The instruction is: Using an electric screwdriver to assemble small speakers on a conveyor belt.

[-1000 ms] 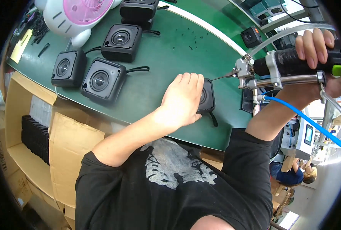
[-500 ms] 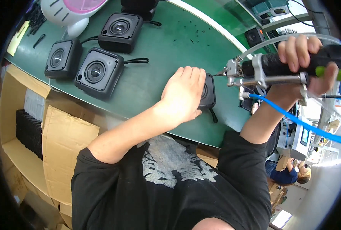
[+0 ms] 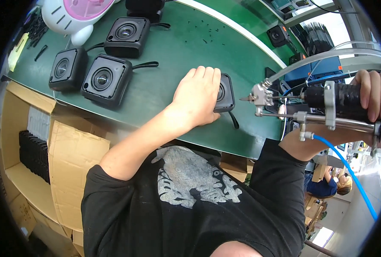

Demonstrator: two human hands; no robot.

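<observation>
My left hand (image 3: 195, 96) lies over a small square black speaker (image 3: 227, 95), its fingers together and curled across the far edge, the thumb at the near side. The hand hides the speaker's left half; a wrist strap sticks out from its near side. In my right hand (image 3: 373, 92) is a screw-feeding electric screwdriver (image 3: 338, 102), black-bodied with a metal frame, held level. Its pointed tip is just right of the speaker, with a slight gap between them. A clear hose (image 3: 323, 55) and a blue air hose (image 3: 348, 161) run from the screwdriver.
Several similar speakers (image 3: 102, 79) stand on the green mat (image 3: 164, 94) at the left. A white and pink rounded object (image 3: 66, 17) is behind them. Small dark screws (image 3: 205, 41) lie scattered at the back. An opened cardboard box (image 3: 77, 171) sits below the table's left edge.
The screwdriver has pulled back to the right, its tip leaving the speaker's far right corner, and my right hand has gone right with it. My left hand stays on the speaker.
</observation>
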